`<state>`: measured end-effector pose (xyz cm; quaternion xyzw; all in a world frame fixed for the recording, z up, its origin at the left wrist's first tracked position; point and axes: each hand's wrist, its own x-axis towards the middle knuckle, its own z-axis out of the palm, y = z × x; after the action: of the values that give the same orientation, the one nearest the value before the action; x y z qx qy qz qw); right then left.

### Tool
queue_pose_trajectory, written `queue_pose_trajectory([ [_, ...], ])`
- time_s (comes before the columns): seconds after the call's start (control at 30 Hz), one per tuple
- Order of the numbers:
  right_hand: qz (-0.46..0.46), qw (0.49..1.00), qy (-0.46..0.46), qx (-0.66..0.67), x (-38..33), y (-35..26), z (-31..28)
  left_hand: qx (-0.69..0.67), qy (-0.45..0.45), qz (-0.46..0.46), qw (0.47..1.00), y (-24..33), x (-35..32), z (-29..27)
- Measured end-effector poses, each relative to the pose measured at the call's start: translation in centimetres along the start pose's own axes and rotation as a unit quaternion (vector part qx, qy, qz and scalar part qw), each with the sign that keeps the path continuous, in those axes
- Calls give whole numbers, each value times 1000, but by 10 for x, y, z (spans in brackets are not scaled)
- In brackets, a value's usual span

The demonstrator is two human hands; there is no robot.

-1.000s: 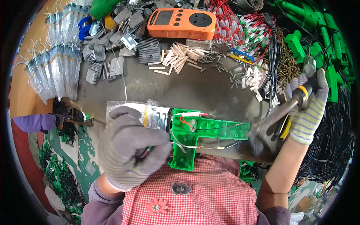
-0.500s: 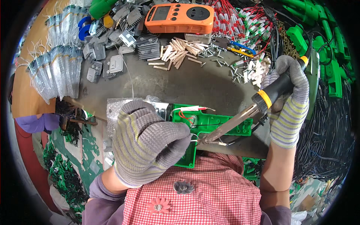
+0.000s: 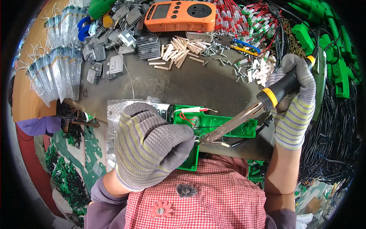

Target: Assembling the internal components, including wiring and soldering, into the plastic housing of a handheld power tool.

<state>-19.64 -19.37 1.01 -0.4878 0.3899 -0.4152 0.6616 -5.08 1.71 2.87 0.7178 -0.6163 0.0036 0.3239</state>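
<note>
My left hand [image 3: 150, 145], in a grey striped knit glove, is closed over the left part of a green plastic housing [image 3: 228, 128] at the near edge of the bench, pinching thin wires by its fingertips. My right hand [image 3: 293, 103], gloved the same way, grips the black and orange handle of a soldering iron [image 3: 244, 116]. The iron slants down to the left, and its metal tip touches the wires right at my left fingertips. Red and white wires [image 3: 187, 114] lie inside the open housing. My left hand hides the housing's left end.
An orange meter [image 3: 179, 15] lies at the back of the dark bench [image 3: 190, 84]. Around it are grey finned heat sinks [image 3: 114, 45], small pale sticks [image 3: 181, 47], screws [image 3: 228, 57], red-wired parts [image 3: 244, 19], green plastic parts [image 3: 328, 42], black cables [image 3: 335, 129] and bagged parts [image 3: 57, 72].
My right hand has brought the soldering iron down and left, from raised at the right to the wires at my left fingertips. My left hand has shifted up over the housing.
</note>
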Motion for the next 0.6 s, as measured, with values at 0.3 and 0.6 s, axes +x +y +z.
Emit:
queue_pose_trajectory([
  [0.3, 16, 996, -27, 83, 7, -2, -23, -111, 93, -56, 988, -9, -14, 5],
  [0.6, -96, 983, 107, 115, 15, -46, -79, -54, 147, 0, 988, -5, 4, -9],
])
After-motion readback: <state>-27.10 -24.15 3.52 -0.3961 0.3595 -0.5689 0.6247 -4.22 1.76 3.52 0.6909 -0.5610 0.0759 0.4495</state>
